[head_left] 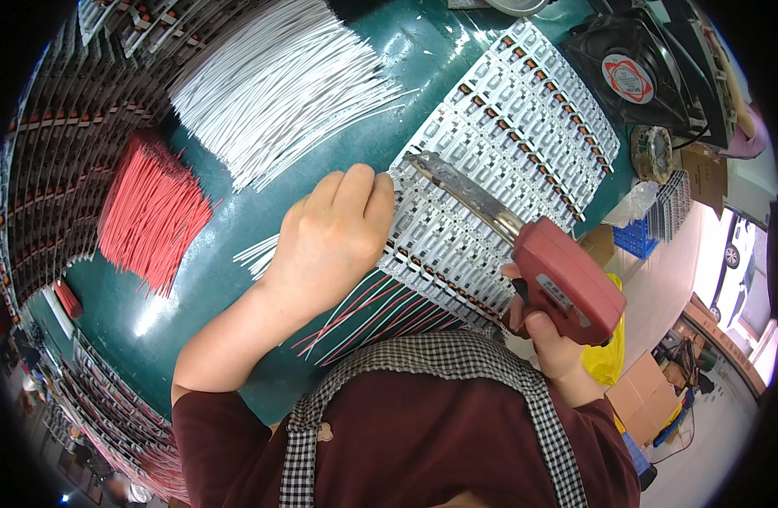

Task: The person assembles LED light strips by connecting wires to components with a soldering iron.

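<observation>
My right hand [554, 343] grips a red soldering gun [567, 279]. The gun's long, darkened metal tip [461, 188] reaches up and left over a panel of white plastic parts [499, 127], ending close to my left fingers. At the panel's left edge my left hand [334, 224] is closed, fingers curled together with the back of the hand showing. Whatever it pinches is hidden under the fingers. A few white wires [255, 256] stick out on the left side of that wrist. Red and white wires [368, 317] extend from the panel's lower edge, below my left hand.
On the green table [152, 317] lie a large heap of white wires [279, 80] and a bundle of red wires [156, 216]. Stacked panels [58, 161] line the left side. A black fan [630, 72] stands at the far right, near a roll of tape [651, 152].
</observation>
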Motion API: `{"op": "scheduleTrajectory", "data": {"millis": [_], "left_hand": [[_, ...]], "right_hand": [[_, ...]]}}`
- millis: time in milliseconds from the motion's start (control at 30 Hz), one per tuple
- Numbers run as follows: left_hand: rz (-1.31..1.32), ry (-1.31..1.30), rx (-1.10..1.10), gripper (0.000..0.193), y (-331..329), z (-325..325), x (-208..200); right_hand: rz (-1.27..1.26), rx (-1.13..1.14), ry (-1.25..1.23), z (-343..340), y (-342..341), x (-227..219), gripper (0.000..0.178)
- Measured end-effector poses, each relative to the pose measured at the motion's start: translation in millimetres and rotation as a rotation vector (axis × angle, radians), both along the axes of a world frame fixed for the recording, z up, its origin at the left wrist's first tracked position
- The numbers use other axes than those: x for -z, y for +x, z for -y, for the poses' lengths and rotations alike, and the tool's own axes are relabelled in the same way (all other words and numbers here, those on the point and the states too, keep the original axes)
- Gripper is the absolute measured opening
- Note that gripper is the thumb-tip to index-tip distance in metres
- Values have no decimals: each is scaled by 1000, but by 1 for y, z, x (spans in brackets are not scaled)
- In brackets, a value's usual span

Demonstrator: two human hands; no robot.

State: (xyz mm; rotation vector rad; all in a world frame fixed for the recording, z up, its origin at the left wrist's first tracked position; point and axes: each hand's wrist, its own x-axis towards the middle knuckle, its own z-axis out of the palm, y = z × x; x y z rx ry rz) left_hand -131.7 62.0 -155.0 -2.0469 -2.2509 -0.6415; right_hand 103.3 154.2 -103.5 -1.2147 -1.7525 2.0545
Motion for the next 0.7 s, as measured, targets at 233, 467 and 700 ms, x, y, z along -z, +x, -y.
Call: {"op": "scheduleTrajectory", "data": {"millis": [233, 467, 700], "left_hand": [[-3, 7, 3, 14, 1, -1, 0], [4, 16, 13, 16, -1, -1, -1], [-77, 57, 60, 24, 6, -1, -8]], "right_hand": [[-127, -40, -33, -2, -3, -2, 48], [-197, -22, -38, -2, 8, 1, 57], [-91, 69, -21, 5, 12, 4, 64]]}}
